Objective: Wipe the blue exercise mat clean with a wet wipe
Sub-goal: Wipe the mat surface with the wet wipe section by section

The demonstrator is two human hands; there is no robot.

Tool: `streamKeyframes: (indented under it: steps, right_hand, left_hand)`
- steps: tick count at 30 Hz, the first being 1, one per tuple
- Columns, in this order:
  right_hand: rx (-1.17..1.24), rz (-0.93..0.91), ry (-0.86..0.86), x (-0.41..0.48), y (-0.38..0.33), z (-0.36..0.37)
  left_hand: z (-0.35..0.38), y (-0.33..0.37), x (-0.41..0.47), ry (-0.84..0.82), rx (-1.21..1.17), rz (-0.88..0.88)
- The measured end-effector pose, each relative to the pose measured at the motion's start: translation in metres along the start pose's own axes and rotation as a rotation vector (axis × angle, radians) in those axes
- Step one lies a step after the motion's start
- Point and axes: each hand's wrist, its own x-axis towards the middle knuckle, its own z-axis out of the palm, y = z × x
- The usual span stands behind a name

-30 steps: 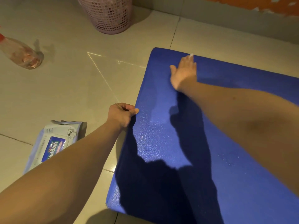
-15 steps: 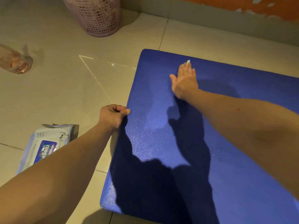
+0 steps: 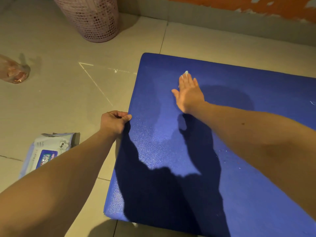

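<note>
A pink mesh basket (image 3: pixel 95 19) stands on the tiled floor (image 3: pixel 68 100) at the far left, near the wall (image 3: pixel 222 16); what is inside it cannot be made out through the holes. A clear bottle (image 3: pixel 14 72) lies on its side at the left border, with something reddish-brown showing inside. Nearer, a wet wipe pack (image 3: pixel 47 151) lies flat on the tiles, partly covered by the left forearm, and its top flap looks lifted. The blue exercise mat (image 3: pixel 239 168) lies flat on the floor and fills the right and lower part of the view, running out of sight to the right and at the bottom. Its far-left and near-left corners both show, with the straight left edge between them. The left hand (image 3: pixel 113 123) is curled tight on that left edge about midway, thumb on top, pinching the mat. The right hand (image 3: pixel 189 93) lies flat on the mat's far part, fingers straight and together, pressing down a wet wipe (image 3: pixel 186 73) of which only a small white bit peeks out past the fingertips. A strip of bare tile separates the mat's far edge from the wall, and a wide stretch of floor lies between its left edge and the bottle, with the pack well apart from the mat.
</note>
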Motion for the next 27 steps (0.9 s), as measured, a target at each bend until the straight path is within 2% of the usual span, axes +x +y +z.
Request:
streamKeyframes:
  steps: [2,4,8,12,18,21,24,27]
  right_hand:
    - [0.003,0.045,0.018,-0.004,-0.015,0.003]
    - [0.014,0.012,0.025,-0.02,-0.051,0.009]
    - [-0.044,-0.237,0.032,-0.08,-0.106,0.027]
    - [-0.12,-0.332,0.032,-0.083,-0.085,0.022]
    - [0.037,0.075,0.013,-0.055,0.009,0.008]
    - [0.013,0.178,0.029,-0.055,-0.019,0.012]
    - [0.108,0.045,0.03,-0.076,-0.073,0.022]
    - [-0.005,-0.15,0.025,-0.103,-0.089,0.031]
  left_hand:
    - [0.0,0.0,0.0,0.006,0.016,0.003]
    - [0.0,0.0,0.0,0.014,0.032,0.001]
    - [0.003,-0.001,-0.002,0.051,0.102,0.001]
    - [0.006,0.001,-0.007,0.075,0.206,0.05]
    - [0.002,-0.002,-0.014,0.04,0.279,0.083]
    - [0.002,-0.002,-0.018,0.027,0.292,0.095]
    - [0.003,-0.001,-0.024,0.008,0.305,0.103]
    - [0.006,-0.001,-0.028,-0.014,0.353,0.129]
